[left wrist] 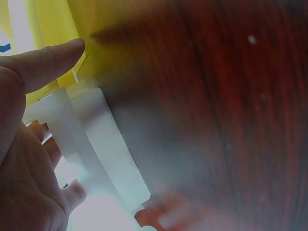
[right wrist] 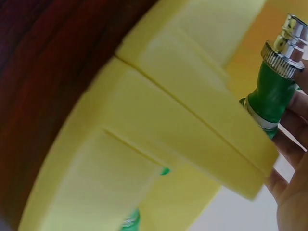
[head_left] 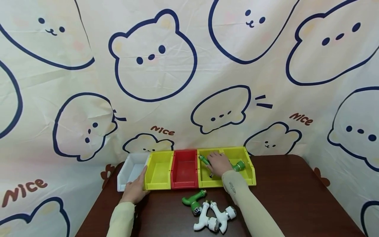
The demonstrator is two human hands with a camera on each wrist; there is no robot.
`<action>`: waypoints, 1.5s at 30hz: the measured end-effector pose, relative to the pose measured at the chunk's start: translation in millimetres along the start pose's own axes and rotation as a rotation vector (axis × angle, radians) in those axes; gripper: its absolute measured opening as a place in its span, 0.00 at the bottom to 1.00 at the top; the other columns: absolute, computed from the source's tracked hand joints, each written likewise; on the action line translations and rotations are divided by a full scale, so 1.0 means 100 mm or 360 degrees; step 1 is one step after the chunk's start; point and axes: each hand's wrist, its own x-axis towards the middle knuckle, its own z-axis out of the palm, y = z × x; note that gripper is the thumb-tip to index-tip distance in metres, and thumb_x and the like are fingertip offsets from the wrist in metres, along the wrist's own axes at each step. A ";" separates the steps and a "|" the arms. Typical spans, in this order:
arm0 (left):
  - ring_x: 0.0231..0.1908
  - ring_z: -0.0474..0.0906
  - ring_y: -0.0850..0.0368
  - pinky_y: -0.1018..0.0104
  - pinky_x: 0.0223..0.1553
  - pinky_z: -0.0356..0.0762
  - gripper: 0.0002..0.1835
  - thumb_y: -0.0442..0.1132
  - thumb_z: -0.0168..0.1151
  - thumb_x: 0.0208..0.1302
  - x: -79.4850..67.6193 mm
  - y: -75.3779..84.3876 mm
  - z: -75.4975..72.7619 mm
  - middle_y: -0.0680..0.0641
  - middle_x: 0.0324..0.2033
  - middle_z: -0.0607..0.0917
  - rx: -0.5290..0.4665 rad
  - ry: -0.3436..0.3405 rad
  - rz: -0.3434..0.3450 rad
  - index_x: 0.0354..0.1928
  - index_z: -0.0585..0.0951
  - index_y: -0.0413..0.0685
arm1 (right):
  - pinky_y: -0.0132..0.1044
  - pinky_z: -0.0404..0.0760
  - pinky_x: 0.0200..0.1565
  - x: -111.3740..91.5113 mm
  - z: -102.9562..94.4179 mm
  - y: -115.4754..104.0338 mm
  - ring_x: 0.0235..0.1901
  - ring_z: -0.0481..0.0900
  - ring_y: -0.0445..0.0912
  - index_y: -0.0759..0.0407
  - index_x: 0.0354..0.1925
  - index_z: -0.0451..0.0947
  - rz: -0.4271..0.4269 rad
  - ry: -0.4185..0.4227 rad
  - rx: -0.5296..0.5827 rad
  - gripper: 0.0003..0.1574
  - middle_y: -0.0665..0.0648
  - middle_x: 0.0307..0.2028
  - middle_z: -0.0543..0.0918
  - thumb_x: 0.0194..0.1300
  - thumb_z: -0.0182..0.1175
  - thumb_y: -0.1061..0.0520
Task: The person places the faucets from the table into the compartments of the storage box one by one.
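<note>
My right hand reaches into the yellow bin at the right end of the row. Its fingers grip a green tap with a chrome tip, which the hand partly hides in the head view. Another green tap lies in that bin, right of the hand. At the other end, my left hand holds the front edge of the white bin. In the left wrist view its thumb stretches across the front of the neighbouring yellow bin, while the other fingers lie behind the white lip.
A red bin stands between the yellow ones. On the brown table in front of the row lie a green tap and two white taps, one left and one right. A bear-patterned cloth hangs behind.
</note>
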 end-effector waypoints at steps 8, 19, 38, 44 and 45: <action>0.63 0.77 0.34 0.27 0.64 0.64 0.54 0.44 0.67 0.66 0.02 0.00 0.00 0.31 0.70 0.73 -0.0006 -0.0021 -0.0017 0.83 0.43 0.45 | 0.58 0.74 0.68 -0.01 0.13 0.01 0.63 0.78 0.53 0.53 0.59 0.80 0.0023 0.0019 -0.0032 0.26 0.55 0.60 0.82 0.75 0.59 0.38; 0.62 0.77 0.34 0.27 0.64 0.64 0.54 0.43 0.68 0.65 0.02 0.03 -0.01 0.31 0.69 0.74 0.0002 -0.0036 -0.0031 0.83 0.42 0.44 | 0.52 0.78 0.63 0.01 0.16 0.01 0.61 0.79 0.53 0.56 0.60 0.80 0.0036 -0.0008 -0.0031 0.28 0.56 0.58 0.83 0.75 0.60 0.39; 0.62 0.77 0.35 0.27 0.65 0.63 0.54 0.43 0.68 0.66 0.02 0.02 0.00 0.32 0.69 0.74 -0.0005 -0.0043 -0.0046 0.83 0.42 0.45 | 0.50 0.79 0.64 0.03 0.24 -0.02 0.59 0.81 0.53 0.56 0.59 0.82 0.0036 -0.0100 -0.0091 0.28 0.57 0.55 0.85 0.74 0.60 0.37; 0.62 0.78 0.35 0.27 0.64 0.64 0.55 0.44 0.68 0.65 0.02 0.01 0.01 0.32 0.69 0.75 0.0010 -0.0027 -0.0037 0.83 0.42 0.45 | 0.49 0.79 0.63 0.02 0.22 -0.04 0.58 0.82 0.52 0.55 0.57 0.83 0.0016 -0.0125 -0.0114 0.29 0.56 0.54 0.86 0.73 0.60 0.36; 0.62 0.78 0.35 0.27 0.64 0.64 0.55 0.44 0.68 0.65 0.02 0.01 0.01 0.32 0.69 0.75 0.0010 -0.0027 -0.0038 0.83 0.42 0.45 | 0.49 0.79 0.63 0.01 0.21 -0.05 0.57 0.82 0.52 0.55 0.57 0.83 0.0016 -0.0129 -0.0121 0.29 0.56 0.54 0.86 0.73 0.60 0.36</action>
